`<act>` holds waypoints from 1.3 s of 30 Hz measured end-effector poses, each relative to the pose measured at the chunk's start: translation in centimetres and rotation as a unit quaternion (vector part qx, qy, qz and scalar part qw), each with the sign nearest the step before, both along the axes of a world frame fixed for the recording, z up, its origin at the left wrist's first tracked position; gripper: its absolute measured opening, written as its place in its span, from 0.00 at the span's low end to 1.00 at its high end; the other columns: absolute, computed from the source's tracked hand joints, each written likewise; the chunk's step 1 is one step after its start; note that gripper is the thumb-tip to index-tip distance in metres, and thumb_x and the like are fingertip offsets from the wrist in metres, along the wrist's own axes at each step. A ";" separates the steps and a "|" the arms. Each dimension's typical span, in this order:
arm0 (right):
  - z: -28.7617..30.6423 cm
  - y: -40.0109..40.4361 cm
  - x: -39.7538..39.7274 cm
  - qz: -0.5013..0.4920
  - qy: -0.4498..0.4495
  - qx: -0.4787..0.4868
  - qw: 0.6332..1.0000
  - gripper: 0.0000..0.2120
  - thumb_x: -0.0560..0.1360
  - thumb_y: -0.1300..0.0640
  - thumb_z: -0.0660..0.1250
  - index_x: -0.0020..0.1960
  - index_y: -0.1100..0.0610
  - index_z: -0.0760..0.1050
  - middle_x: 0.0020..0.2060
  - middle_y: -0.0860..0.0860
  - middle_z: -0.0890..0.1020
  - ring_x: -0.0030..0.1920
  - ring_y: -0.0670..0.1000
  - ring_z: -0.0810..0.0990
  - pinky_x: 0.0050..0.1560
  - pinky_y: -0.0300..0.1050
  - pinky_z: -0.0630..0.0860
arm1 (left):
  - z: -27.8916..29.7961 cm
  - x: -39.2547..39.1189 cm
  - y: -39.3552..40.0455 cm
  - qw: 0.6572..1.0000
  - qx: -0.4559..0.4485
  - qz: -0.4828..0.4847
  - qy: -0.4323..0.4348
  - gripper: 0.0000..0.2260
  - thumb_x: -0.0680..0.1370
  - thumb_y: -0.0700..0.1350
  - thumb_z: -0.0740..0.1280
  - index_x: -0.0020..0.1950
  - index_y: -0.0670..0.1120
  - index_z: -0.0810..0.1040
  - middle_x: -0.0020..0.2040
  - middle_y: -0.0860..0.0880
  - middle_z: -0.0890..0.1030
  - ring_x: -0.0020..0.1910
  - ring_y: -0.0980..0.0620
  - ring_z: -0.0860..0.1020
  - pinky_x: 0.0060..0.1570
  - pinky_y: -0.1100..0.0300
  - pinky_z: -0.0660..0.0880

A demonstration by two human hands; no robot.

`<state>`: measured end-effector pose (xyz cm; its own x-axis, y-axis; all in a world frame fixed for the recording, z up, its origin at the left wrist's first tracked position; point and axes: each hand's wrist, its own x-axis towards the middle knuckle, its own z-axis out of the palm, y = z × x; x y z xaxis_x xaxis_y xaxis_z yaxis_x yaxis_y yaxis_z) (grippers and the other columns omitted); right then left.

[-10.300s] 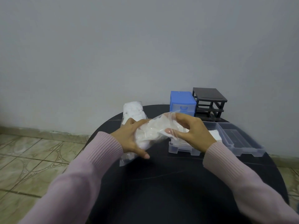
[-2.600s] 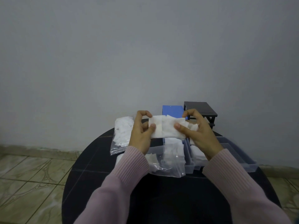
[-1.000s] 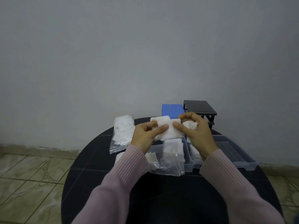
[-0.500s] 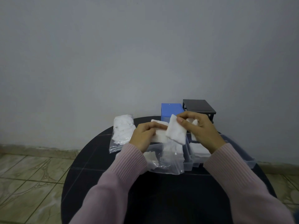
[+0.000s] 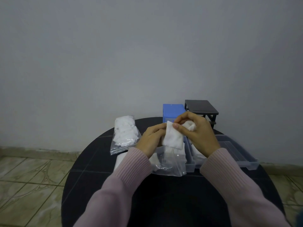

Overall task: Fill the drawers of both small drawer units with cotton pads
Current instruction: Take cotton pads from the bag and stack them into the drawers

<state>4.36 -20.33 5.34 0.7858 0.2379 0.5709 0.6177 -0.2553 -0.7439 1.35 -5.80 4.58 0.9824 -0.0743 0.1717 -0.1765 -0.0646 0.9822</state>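
Observation:
My left hand [image 5: 151, 139] and my right hand [image 5: 196, 132] are raised together over the table, both pinching white cotton pads [image 5: 173, 138]. One flat pad hangs between the thumbs, and a crumpled bunch sits in my right palm. Below them lie clear drawers [image 5: 191, 166] with pads inside, and an empty clear drawer [image 5: 237, 153] to the right. A half-empty plastic bag [image 5: 168, 167] lies in front of them. The blue drawer unit [image 5: 172, 110] and the black drawer frame [image 5: 202, 107] stand at the back.
A full bag of cotton pads [image 5: 124, 133] lies at the back left of the round black table [image 5: 164, 202]. A grey wall rises right behind the units. Tiled floor [image 5: 29, 185] shows to the left, below the table edge.
The pads have been pulled closer together and turned, so one flat pad now hangs down between my thumbs. My hands stayed in roughly the same place above the drawers.

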 end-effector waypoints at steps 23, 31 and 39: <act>0.9 0.3 -0.6 0.108 0.254 0.287 0.917 0.18 0.73 0.73 0.49 0.48 0.49 0.61 0.41 0.53 0.74 0.41 0.50 0.71 0.37 0.42 0.70 | -0.7 0.1 0.0 0.993 -0.036 0.083 -0.078 0.15 0.78 0.34 0.62 0.59 0.51 0.72 0.52 0.48 0.77 0.48 0.52 0.77 0.41 0.62 0.80; 0.8 0.3 -0.4 0.068 0.240 0.216 0.944 0.16 0.75 0.72 0.58 0.45 0.51 0.67 0.47 0.49 0.72 0.42 0.48 0.73 0.33 0.39 0.73 | -0.9 0.5 0.8 0.979 0.032 0.168 -0.113 0.15 0.77 0.31 0.58 0.45 0.53 0.67 0.41 0.49 0.74 0.34 0.52 0.71 0.31 0.63 0.70; 0.6 0.1 -0.6 0.074 0.180 0.215 0.957 0.14 0.72 0.67 0.68 0.50 0.50 0.74 0.44 0.50 0.78 0.43 0.47 0.79 0.41 0.39 0.78 | -0.6 0.3 0.1 0.986 0.004 0.151 -0.063 0.16 0.77 0.34 0.61 0.35 0.49 0.80 0.39 0.53 0.80 0.45 0.53 0.76 0.42 0.66 0.73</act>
<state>3.72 -20.20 5.93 0.9261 0.1663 0.3388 0.3064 0.1928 -0.9322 1.61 -5.65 3.96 0.9308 0.2172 0.2940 -0.2683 -0.1403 0.9531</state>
